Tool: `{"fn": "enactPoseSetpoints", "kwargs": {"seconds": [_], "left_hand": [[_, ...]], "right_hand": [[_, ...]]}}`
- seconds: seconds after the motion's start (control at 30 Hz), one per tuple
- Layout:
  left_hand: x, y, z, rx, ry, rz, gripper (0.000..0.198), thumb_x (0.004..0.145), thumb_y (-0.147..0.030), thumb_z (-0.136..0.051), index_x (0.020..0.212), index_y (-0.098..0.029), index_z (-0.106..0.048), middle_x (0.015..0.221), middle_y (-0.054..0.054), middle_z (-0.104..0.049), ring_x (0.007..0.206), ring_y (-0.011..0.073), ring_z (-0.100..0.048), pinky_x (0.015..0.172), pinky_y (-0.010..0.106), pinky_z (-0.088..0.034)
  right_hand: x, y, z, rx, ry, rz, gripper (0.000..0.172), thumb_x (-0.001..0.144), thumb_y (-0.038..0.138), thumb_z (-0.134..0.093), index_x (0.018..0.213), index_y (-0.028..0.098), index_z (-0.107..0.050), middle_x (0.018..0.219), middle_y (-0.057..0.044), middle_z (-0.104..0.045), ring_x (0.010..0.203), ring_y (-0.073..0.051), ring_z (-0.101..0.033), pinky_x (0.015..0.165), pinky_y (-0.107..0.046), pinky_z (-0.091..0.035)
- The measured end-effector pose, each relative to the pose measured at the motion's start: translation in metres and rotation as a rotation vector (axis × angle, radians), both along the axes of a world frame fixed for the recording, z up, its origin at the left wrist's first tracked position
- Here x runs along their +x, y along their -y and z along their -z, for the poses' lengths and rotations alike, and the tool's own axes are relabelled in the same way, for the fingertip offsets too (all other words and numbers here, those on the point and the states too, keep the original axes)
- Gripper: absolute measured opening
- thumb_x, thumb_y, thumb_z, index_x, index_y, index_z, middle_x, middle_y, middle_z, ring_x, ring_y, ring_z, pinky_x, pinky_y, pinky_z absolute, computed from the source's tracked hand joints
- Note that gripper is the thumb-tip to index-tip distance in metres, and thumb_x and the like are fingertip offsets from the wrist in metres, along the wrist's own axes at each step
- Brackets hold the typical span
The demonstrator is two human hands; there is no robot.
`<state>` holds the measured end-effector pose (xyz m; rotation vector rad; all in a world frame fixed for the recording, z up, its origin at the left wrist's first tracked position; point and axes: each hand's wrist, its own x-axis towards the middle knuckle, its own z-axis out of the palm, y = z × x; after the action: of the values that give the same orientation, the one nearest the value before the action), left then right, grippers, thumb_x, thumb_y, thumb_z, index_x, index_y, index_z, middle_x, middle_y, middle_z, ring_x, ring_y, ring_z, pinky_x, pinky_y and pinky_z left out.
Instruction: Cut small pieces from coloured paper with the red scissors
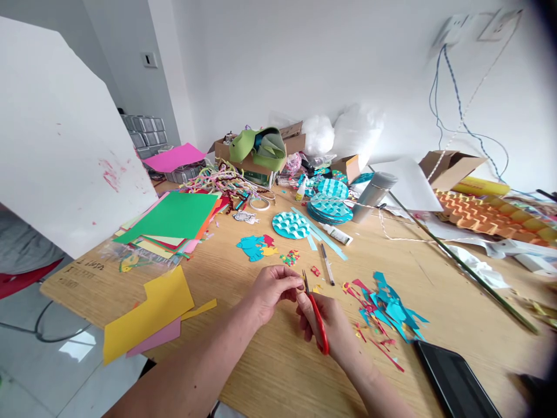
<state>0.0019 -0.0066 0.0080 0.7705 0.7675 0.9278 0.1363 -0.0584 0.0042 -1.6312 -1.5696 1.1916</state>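
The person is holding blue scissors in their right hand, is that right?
Not quite. The head view shows that the scissors have red handles, not blue. They are indeed held in the right hand.

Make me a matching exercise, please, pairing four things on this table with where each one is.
Things:
1. scissors
2. yellow sheet
3. blue scraps
4. tablet

Places:
A. at the near right edge of the table
B. in the right hand
C. over the left edge, on a pink sheet
D. just beyond the tablet

Pairs: 1-B, 2-C, 3-D, 4-A.
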Motion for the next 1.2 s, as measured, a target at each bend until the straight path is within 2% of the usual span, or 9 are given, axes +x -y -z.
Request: {"fn": "enactPoseSetpoints", "kwargs": {"seconds": [0.3,0.73,1.2], "left_hand": [[0.0009,0.0002,-0.0023,-0.002,-0.009,-0.026,0.019,0.056,-0.024,-0.076,0.061,-0.013,-0.062,0.062,0.001,-0.062,0.055,0.0086,-0.053,0.055,0.022,-0.041],[0.0010,-0.0005,0.0000,-0.017,0.013,-0.034,0.019,0.055,-0.022,-0.077,0.061,-0.012,-0.062,0.061,0.001,-0.063,0.052,0.0083,-0.053,0.054,0.021,-0.041],[0.0006,0.0002,0.0000,-0.005,0.004,-0.020,0.018,0.055,-0.023,-0.076,0.060,-0.013,-0.062,0.060,0.001,-0.062,0.054,0.0086,-0.052,0.055,0.022,-0.040]], "right_hand": [[0.0012,-0.0016,0.0005,0.016,0.029,0.002,0.059,0.085,0.070,-0.039,0.068,0.016,-0.054,0.050,-0.005,-0.061,0.036,-0.013,-0.056,0.037,-0.021,-0.037],[0.0013,-0.0025,0.0003,-0.036,0.016,0.056,0.052,0.077,0.067,-0.055,0.063,0.017,-0.051,0.046,0.000,-0.056,0.033,-0.012,-0.054,0.032,-0.018,-0.031],[0.0008,-0.0007,-0.0049,-0.063,-0.068,0.019,0.055,0.080,0.068,-0.050,0.065,0.016,-0.052,0.046,0.001,-0.056,0.033,-0.010,-0.052,0.033,-0.018,-0.031]]}}
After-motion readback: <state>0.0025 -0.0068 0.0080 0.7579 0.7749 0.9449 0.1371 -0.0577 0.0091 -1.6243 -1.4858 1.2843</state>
